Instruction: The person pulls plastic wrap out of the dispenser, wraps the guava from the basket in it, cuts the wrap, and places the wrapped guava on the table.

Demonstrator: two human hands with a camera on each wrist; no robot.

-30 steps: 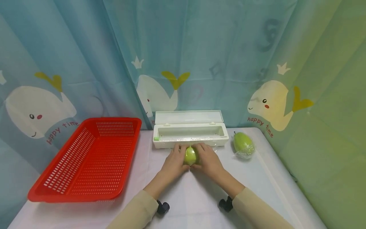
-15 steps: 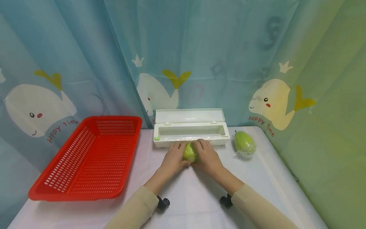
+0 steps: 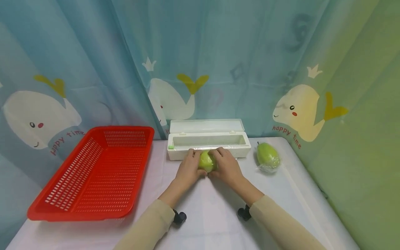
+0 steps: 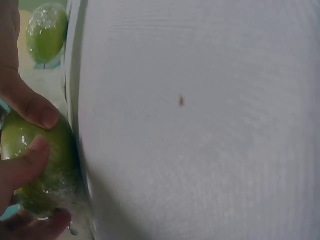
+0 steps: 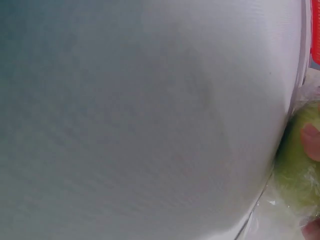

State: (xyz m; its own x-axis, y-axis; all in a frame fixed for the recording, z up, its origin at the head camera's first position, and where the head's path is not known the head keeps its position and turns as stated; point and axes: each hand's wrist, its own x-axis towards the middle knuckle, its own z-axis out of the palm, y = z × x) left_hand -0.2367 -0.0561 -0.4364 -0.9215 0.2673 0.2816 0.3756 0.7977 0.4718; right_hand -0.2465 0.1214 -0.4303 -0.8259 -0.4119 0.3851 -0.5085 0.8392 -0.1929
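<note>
In the head view both hands hold a green oval fruit point(image 3: 207, 161) at the front of a white cling film dispenser point(image 3: 209, 140) whose lid is up. The left hand point(image 3: 189, 166) grips its left side and the right hand point(image 3: 227, 166) its right side. Clear cling film clings to the fruit point(image 4: 47, 172) in the left wrist view, with a thumb pressed on it. The right wrist view shows loose film point(image 5: 270, 212) beneath it. Parts of the fruit are hidden by the fingers. A second green fruit point(image 3: 267, 155), wrapped in film, lies to the right.
A red plastic basket point(image 3: 109, 180) with perforated walls stands on the left of the white-covered table point(image 3: 215, 222). A curtain point(image 3: 237, 62) printed with whales hangs close behind the table and along its right side.
Both hands have shifted slightly forward with the fruit, towards the dispenser. The fruit has been turned between the fingers. The second fruit and the basket stay put.
</note>
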